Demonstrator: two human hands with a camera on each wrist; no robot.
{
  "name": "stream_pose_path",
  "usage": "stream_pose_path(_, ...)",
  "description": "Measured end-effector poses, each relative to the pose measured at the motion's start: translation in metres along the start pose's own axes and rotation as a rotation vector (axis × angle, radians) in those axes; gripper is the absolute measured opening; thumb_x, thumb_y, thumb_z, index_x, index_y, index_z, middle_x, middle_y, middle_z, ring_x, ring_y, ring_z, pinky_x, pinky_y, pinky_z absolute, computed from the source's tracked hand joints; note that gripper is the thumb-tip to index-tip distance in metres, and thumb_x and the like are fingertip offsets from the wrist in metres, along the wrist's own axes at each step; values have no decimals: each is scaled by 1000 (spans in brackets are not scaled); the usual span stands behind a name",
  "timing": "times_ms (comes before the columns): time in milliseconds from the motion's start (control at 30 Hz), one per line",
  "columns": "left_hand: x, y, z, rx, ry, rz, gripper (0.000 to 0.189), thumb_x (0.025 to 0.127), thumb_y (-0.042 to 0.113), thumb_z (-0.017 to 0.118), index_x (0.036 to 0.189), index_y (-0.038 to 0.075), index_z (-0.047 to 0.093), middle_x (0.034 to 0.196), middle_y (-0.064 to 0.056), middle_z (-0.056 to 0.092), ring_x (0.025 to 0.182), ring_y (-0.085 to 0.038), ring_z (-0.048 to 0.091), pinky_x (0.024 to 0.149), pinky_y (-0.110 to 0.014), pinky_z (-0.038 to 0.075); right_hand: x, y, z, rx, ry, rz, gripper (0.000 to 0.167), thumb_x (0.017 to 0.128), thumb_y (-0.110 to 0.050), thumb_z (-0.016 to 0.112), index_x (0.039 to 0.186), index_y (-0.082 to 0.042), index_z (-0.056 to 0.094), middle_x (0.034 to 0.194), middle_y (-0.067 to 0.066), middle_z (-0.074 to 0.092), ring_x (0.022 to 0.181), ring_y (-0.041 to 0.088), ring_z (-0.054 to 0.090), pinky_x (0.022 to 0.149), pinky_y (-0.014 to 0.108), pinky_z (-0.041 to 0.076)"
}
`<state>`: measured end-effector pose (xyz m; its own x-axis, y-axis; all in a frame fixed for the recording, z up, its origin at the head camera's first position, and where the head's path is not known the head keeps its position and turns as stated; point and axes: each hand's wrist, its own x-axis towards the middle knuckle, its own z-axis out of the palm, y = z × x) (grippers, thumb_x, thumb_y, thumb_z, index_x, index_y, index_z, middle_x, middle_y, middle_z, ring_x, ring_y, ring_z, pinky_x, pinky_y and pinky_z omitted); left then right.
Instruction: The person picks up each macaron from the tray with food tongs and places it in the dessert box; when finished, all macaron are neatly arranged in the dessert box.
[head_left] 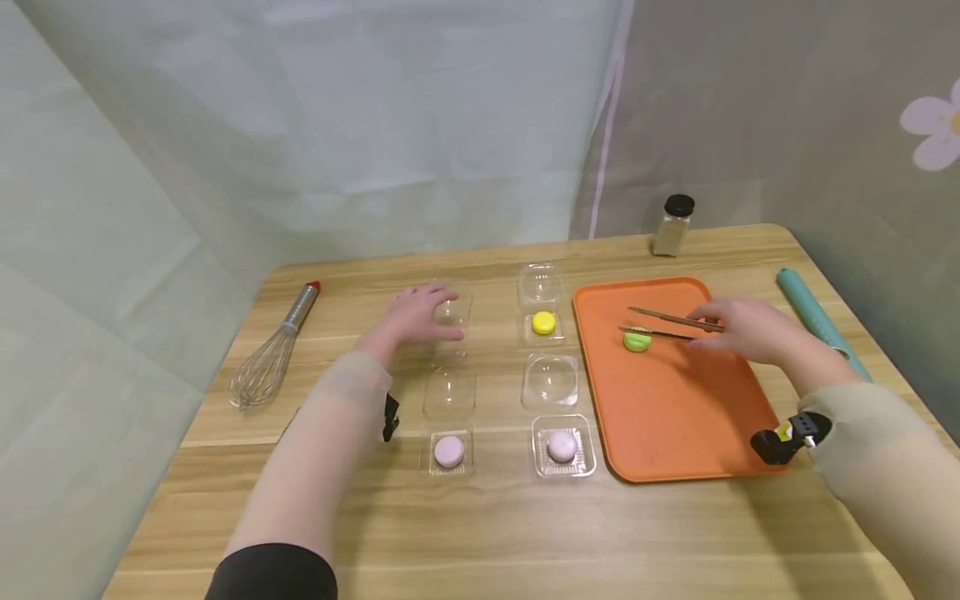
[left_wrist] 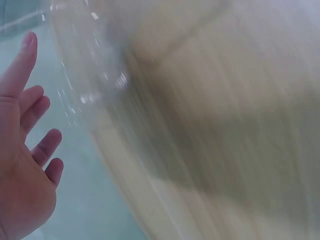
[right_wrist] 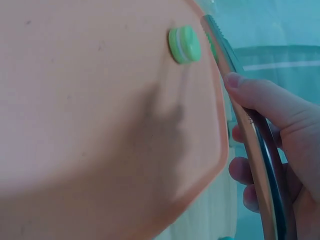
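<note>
My right hand (head_left: 753, 329) holds metal tongs (head_left: 675, 321) over the orange tray (head_left: 675, 417), their arms apart. Close by the tong tips lies a green macaron (head_left: 637, 341), seen on edge on the tray as a green macaron (right_wrist: 185, 44) in the right wrist view. A green sliver shows behind the tongs there. My left hand (head_left: 414, 318), fingers spread, is over a clear plastic box (head_left: 456, 307) at the back left and partly hides it. The left wrist view shows the left hand (left_wrist: 25, 150) with loosely bent fingers, holding nothing.
Lidded clear boxes stand left of the tray: one with a yellow macaron (head_left: 543, 322), two with pale purple macarons (head_left: 449, 452). A whisk (head_left: 277, 350) lies far left. A jar with a black lid (head_left: 672, 225) stands behind the tray; a teal roll (head_left: 821, 321) lies right.
</note>
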<state>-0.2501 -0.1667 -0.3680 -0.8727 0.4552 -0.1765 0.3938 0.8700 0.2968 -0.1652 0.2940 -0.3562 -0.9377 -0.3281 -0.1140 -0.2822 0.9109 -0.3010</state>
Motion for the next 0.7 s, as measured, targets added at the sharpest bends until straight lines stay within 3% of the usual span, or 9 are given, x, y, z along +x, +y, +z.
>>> stream_pose_path(333, -20, -38, 5, -97, -20, -25, 70, 83, 40, 69, 141, 14, 40, 149, -14, 29, 134, -45, 17, 106, -63, 3, -10, 6, 0, 29, -9, 42, 50, 81, -36, 71, 115, 0, 63, 103, 17, 64, 94, 35, 59, 77, 51, 46)
stream_pose_path(533, -25, -46, 13, -124, -9, -35, 75, 80, 42, 71, 142, 14, 40, 149, -15, 29, 132, -46, 19, 105, -64, 4, -12, 11, 4, 25, -4, 46, 49, 81, -36, 71, 114, 0, 64, 101, 15, 65, 92, 34, 59, 76, 49, 46)
stream_pose_path(700, -25, -48, 15, -95, -13, -28, 75, 79, 44, 71, 141, 14, 41, 148, -16, 31, 129, -44, 23, 103, -63, 10, -17, 15, 5, 29, 9, 31, 48, 80, -35, 72, 112, 0, 64, 99, 13, 65, 91, 31, 59, 75, 47, 46)
